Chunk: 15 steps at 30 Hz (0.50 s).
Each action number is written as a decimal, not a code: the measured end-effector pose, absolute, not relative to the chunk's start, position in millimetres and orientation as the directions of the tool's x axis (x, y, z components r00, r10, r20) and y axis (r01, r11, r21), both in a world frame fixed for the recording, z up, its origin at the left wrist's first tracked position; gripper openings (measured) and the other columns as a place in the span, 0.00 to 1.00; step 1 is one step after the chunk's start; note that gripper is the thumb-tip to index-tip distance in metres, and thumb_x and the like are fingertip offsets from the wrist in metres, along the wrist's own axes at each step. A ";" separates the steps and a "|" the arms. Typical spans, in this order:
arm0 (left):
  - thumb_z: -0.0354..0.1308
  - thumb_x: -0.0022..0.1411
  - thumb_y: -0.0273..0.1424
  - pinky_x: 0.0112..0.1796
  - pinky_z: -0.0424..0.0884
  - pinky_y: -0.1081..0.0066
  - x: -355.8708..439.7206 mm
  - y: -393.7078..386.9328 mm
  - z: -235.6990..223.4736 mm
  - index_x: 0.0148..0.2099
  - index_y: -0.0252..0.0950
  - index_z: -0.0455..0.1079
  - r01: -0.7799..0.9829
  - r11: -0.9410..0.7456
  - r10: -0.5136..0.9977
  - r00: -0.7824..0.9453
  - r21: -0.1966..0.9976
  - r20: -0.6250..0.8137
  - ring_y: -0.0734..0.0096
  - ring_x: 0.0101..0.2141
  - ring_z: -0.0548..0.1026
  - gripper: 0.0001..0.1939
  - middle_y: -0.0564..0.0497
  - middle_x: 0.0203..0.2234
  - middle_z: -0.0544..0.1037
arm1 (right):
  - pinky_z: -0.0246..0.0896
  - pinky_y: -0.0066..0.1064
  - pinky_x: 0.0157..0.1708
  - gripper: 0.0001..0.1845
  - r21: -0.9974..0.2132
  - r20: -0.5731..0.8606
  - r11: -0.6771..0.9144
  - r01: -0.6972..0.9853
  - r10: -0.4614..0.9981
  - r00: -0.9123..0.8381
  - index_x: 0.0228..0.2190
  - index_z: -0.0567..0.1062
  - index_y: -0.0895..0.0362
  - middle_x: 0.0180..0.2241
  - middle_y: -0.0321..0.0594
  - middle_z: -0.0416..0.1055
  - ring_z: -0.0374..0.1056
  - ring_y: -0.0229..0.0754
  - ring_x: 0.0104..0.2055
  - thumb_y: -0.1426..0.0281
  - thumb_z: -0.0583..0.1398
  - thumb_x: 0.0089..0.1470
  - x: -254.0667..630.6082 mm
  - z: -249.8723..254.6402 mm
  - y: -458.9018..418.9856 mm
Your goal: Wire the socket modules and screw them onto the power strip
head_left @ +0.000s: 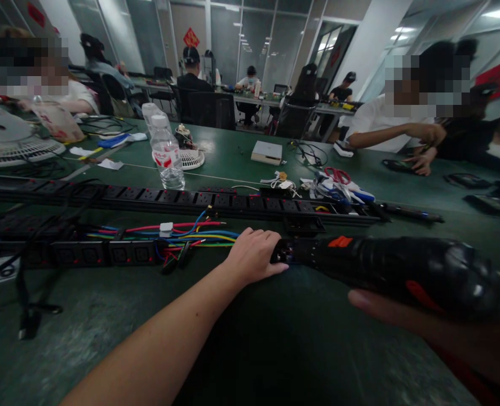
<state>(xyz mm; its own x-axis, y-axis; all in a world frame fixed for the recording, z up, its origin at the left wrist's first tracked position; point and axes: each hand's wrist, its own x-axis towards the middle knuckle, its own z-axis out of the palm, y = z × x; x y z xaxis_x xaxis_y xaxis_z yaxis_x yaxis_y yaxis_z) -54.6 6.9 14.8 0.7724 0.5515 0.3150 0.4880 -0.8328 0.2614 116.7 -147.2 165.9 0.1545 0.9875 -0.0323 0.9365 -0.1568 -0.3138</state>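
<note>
Head view had my left hand [253, 256] pinching a dark part [280, 252] over the surface [118, 304], presumably steadying it against the black driver [380, 262], whose body my right hand's [456, 338] grip enclosed; coloured wires [209, 237] lay just beside.

Glossy plastic power tool [402, 270], matt plastic nearer socket strip [93, 254], clear plastic front bottle [168, 160], smooth tabletop [106, 332]
</note>
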 end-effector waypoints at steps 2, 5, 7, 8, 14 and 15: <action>0.58 0.58 0.48 0.43 0.62 0.60 -54.6 6.8 15.1 0.48 0.35 0.65 0.493 -0.828 0.558 0.772 0.266 0.303 0.56 0.43 0.73 0.24 0.46 0.42 0.76 | 0.65 0.58 0.47 0.22 -0.332 -0.056 -0.170 0.928 0.986 0.160 0.44 0.74 0.31 0.41 0.25 0.72 0.69 0.55 0.44 0.44 0.59 0.46 120.8 165.5 -143.8; 0.57 0.59 0.49 0.43 0.62 0.60 -54.6 7.4 14.1 0.48 0.36 0.65 0.491 -0.828 0.557 0.776 0.271 0.296 0.56 0.43 0.73 0.24 0.46 0.41 0.76 | 0.67 0.57 0.45 0.26 -0.292 -0.049 -0.104 0.951 0.994 0.093 0.48 0.72 0.31 0.45 0.25 0.71 0.68 0.56 0.46 0.40 0.59 0.48 123.1 164.3 -140.2; 0.57 0.59 0.49 0.43 0.62 0.60 -54.5 8.2 12.9 0.47 0.36 0.65 0.488 -0.830 0.554 0.775 0.269 0.302 0.56 0.43 0.73 0.23 0.46 0.41 0.76 | 0.71 0.50 0.42 0.24 -0.255 -0.065 -0.059 0.965 0.997 0.044 0.48 0.72 0.32 0.43 0.25 0.71 0.69 0.53 0.44 0.42 0.59 0.50 119.7 166.5 -137.9; 0.57 0.59 0.49 0.43 0.62 0.60 -54.4 8.6 12.4 0.47 0.36 0.65 0.489 -0.830 0.555 0.774 0.268 0.305 0.56 0.43 0.73 0.23 0.46 0.41 0.76 | 0.72 0.46 0.42 0.22 -0.247 -0.083 -0.041 0.968 0.996 0.021 0.48 0.72 0.33 0.43 0.24 0.71 0.69 0.50 0.44 0.44 0.58 0.52 117.2 168.5 -136.7; 0.56 0.59 0.50 0.43 0.62 0.60 -54.1 8.7 14.7 0.50 0.36 0.65 0.503 -0.821 0.566 0.778 0.268 0.273 0.56 0.43 0.73 0.25 0.46 0.41 0.76 | 0.75 0.35 0.40 0.24 -0.298 -0.038 0.089 0.950 0.994 -0.105 0.51 0.72 0.41 0.48 0.27 0.69 0.68 0.51 0.48 0.50 0.59 0.55 110.2 174.7 -131.1; 0.56 0.59 0.50 0.43 0.62 0.60 -54.1 8.4 15.5 0.50 0.36 0.65 0.507 -0.819 0.569 0.778 0.267 0.267 0.56 0.43 0.73 0.25 0.46 0.41 0.76 | 0.74 0.34 0.40 0.23 -0.317 -0.026 0.110 0.942 0.992 -0.124 0.51 0.73 0.41 0.49 0.27 0.69 0.67 0.51 0.49 0.51 0.59 0.55 110.1 174.6 -130.5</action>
